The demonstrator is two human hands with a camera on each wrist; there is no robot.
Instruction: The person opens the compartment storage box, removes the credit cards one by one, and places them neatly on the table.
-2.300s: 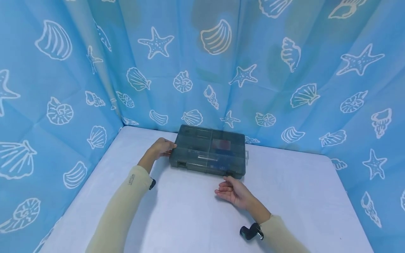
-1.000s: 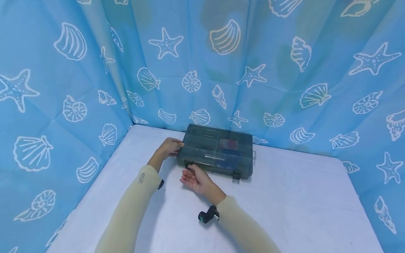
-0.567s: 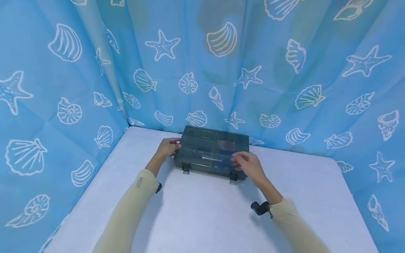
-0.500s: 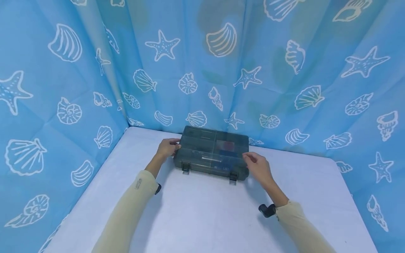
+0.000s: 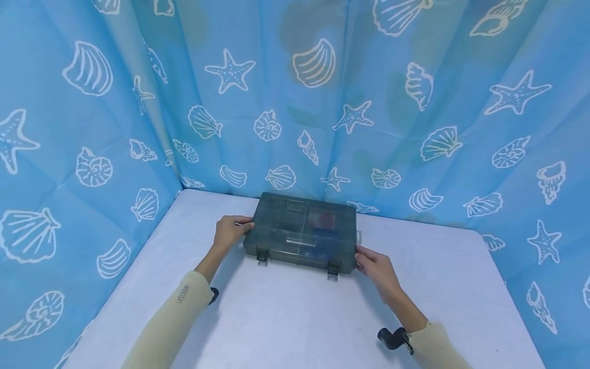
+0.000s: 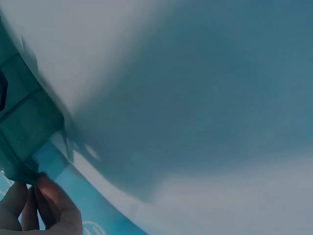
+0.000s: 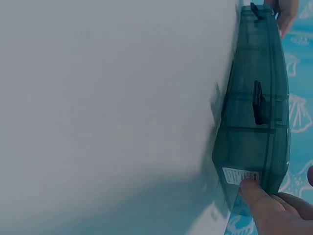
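Observation:
A translucent dark green plastic organizer box with dividers lies at the back of the white table, its lid down. Both front latches, the left latch and the right latch, hang swung outward. My left hand pinches the box's left end with fingers and thumb; the left wrist view also shows these fingertips at its corner. At the right end, my right hand grips the box, its thumb on the end wall by a white label. Reddish and blue contents show dimly through the lid.
A blue curtain with white shell and starfish prints hangs right behind the table and along its left and right sides. Each wrist wears a black camera, such as the right wrist camera.
My right hand opened the right latch, then the left one, and moved over to grip the right end. The left hand stayed at the left end. The box sits slightly nearer to me.

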